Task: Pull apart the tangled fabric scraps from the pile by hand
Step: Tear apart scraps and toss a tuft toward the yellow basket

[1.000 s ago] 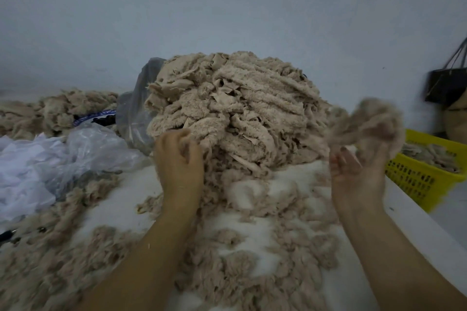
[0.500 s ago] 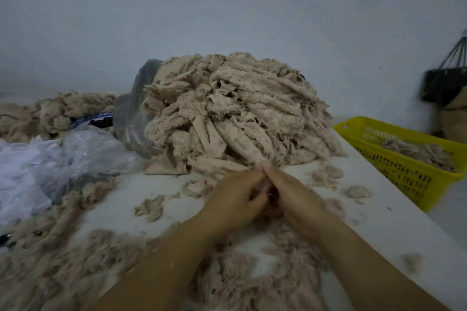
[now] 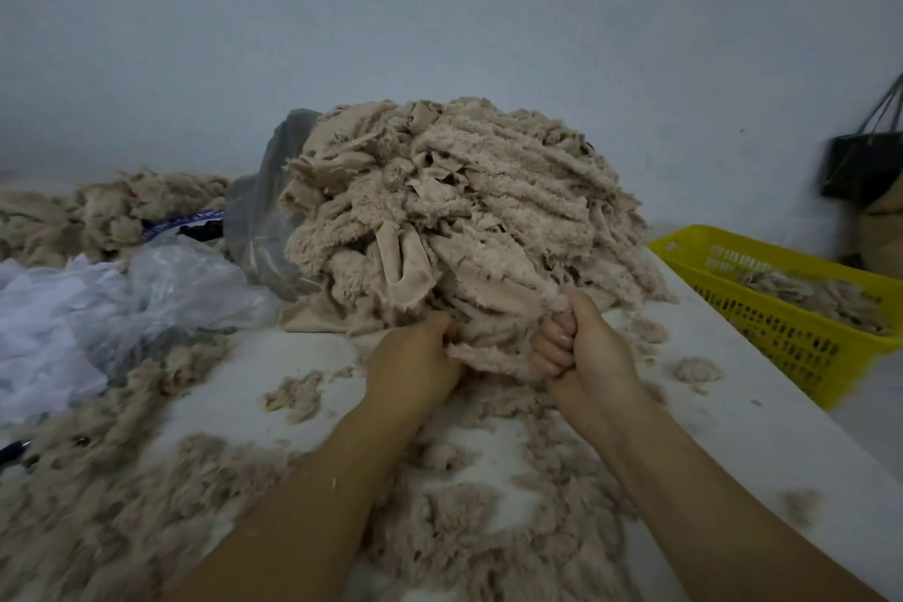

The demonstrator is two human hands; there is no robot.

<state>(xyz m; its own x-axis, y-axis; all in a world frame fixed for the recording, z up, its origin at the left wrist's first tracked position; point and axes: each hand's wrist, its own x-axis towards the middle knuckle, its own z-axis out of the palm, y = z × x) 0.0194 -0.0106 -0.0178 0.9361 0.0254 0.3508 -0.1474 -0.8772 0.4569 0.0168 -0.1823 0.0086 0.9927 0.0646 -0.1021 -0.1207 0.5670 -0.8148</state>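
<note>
Pile (image 3: 464,210): mid-table (image 3: 742,416), just beyond our hands.
Right hand (image 3: 586,352): fingers (image 3: 554,340) fisted round a scrap (image 3: 488,354) at its near edge.
Left hand (image 3: 415,367): grips that scrap's left end, fingertips buried.

Yellow perforated plastic basket (image 3: 782,337) at right, black hanging bag (image 3: 860,166) beyond it, crumpled translucent plastic sheeting (image 3: 146,288) at left.

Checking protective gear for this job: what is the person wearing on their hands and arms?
Nothing shows: the left hand and right hand are ungloved, with no rings, watch or bracelet in view. Both forearms are bare, without sleeves. A few pale lint flecks cling to the left forearm.
</note>
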